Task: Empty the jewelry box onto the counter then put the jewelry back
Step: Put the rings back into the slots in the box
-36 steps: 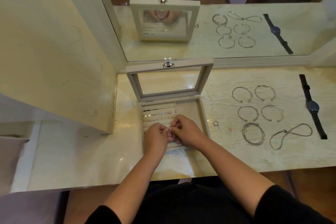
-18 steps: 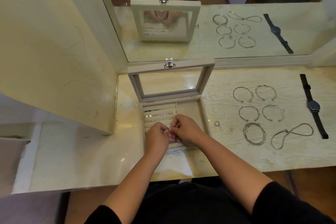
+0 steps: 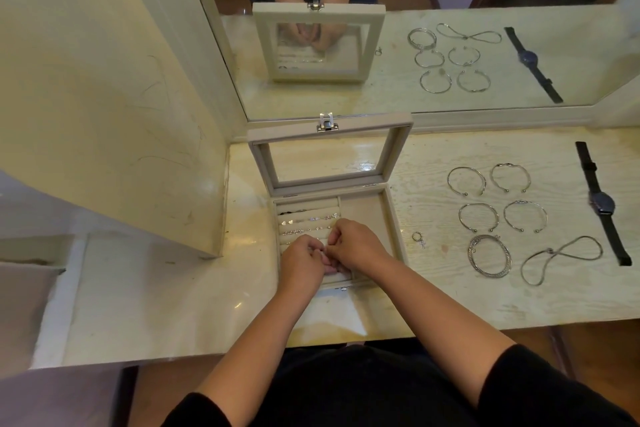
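Your left hand [image 3: 302, 263] and right hand [image 3: 356, 244] meet, fingers curled, over the open jewelry box [image 3: 367, 210]; any grip is hidden. To the right, the counter [image 3: 433, 295] holds bracelets [image 3: 479, 217], a necklace [image 3: 561, 258], a watch [image 3: 602, 203] and a small ring [image 3: 417, 237].

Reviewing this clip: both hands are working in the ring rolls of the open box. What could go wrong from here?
The left hand and right hand meet over the ring rolls; whatever small piece they handle is hidden and could slip into the slots. A wrist might knock the upright lid or shift the jewelry box. The small ring lying loose on the counter beside the box could be brushed away by the right forearm.
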{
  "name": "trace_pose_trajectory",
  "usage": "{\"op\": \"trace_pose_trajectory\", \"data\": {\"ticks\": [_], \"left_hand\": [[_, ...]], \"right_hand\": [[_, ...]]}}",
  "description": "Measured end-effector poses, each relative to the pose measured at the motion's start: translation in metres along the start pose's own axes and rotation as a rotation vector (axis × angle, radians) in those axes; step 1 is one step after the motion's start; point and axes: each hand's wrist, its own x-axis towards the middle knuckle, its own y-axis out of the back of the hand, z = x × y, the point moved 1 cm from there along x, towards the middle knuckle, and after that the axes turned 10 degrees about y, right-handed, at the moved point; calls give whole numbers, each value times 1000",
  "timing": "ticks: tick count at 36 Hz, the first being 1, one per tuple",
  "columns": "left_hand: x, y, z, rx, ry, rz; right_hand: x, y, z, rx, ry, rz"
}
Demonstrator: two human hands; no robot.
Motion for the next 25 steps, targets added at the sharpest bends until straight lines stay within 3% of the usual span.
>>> {"op": "trace_pose_trajectory", "data": {"ticks": [6, 14, 25], "left_hand": [[0, 3, -3, -31, 76, 6], [-10, -16, 5, -48, 10, 58], [-32, -64, 30, -7, -141, -150]], "right_hand": [[-10, 0, 10, 200, 28, 3], [-24, 18, 33, 357, -2, 247], [-51, 45, 62, 378, -49, 361]]}}
